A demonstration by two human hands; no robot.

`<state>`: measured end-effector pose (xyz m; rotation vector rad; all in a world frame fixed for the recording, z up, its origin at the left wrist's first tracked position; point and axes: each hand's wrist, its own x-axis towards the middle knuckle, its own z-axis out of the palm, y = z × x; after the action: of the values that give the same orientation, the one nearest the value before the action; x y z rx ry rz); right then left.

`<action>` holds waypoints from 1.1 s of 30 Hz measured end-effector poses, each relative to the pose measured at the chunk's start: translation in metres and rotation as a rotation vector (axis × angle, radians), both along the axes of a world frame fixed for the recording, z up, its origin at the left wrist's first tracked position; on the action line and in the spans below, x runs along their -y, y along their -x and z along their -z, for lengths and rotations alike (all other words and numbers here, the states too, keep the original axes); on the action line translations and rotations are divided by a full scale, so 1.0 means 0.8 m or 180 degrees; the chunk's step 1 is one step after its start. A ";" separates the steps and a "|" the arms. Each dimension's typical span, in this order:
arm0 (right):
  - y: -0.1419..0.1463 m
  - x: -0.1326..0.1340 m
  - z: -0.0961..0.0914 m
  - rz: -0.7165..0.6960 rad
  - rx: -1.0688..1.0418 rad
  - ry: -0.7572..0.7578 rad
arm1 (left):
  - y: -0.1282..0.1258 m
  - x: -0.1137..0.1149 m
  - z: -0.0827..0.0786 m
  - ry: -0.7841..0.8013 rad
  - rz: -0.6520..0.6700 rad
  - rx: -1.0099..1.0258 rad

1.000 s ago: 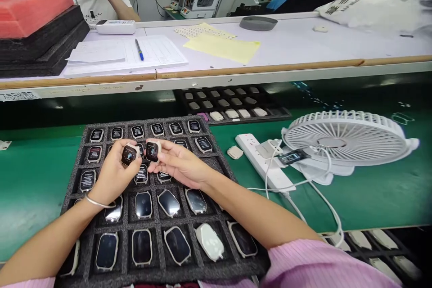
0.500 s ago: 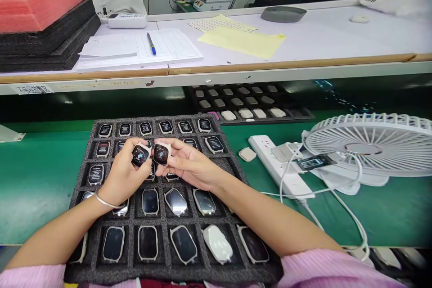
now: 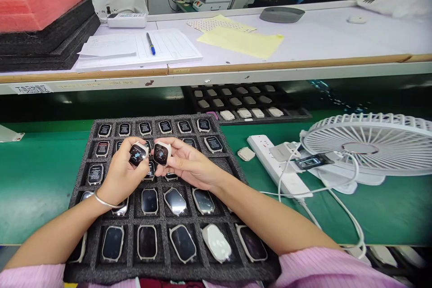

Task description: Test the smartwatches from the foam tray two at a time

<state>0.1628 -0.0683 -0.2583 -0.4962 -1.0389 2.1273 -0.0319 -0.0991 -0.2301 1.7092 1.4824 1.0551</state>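
My left hand (image 3: 123, 173) grips a smartwatch body (image 3: 137, 154) between thumb and fingers, its dark screen lit and facing me. Just to the right, my right hand (image 3: 189, 164) pinches a second smartwatch body (image 3: 162, 153), also with a lit screen. A small gap separates the two watches. Both hands hover over a dark foam tray (image 3: 162, 274) whose compartments hold several strapless watches. Those in the far rows show white text; the nearer ones, such as a dark-screened watch (image 3: 147, 242), look blank. One white watch (image 3: 217, 243) lies with its back up.
On the right, a white fan (image 3: 367, 144) stands beside a power strip (image 3: 280, 166) with cables. A loose watch piece (image 3: 246, 154) lies near the strip. Another tray (image 3: 236, 99) sits under the raised shelf (image 3: 216, 72), which bears papers, a pen (image 3: 150, 44) and foam (image 3: 40, 4).
The watch in my left hand has tilted and shifted slightly left, away from the other one. My right hand keeps nearly the same position.
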 end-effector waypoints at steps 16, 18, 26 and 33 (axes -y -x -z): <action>0.000 0.002 0.002 0.0047 -0.0141 -0.0120 | -0.001 -0.001 0.002 -0.0058 -0.0060 0.0063; 0.001 0.002 0.003 0.0046 -0.0148 -0.0095 | -0.001 -0.001 0.001 -0.0019 -0.0068 0.0101; 0.001 0.001 0.002 0.0027 -0.0149 -0.0082 | -0.001 -0.002 0.001 -0.0070 -0.0047 0.0151; 0.002 0.003 0.002 0.0019 -0.0122 -0.0087 | 0.000 -0.001 0.006 0.0008 -0.0015 0.0225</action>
<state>0.1615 -0.0705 -0.2596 -0.4432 -1.0423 2.1066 -0.0320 -0.0986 -0.2352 1.6504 1.4433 1.1043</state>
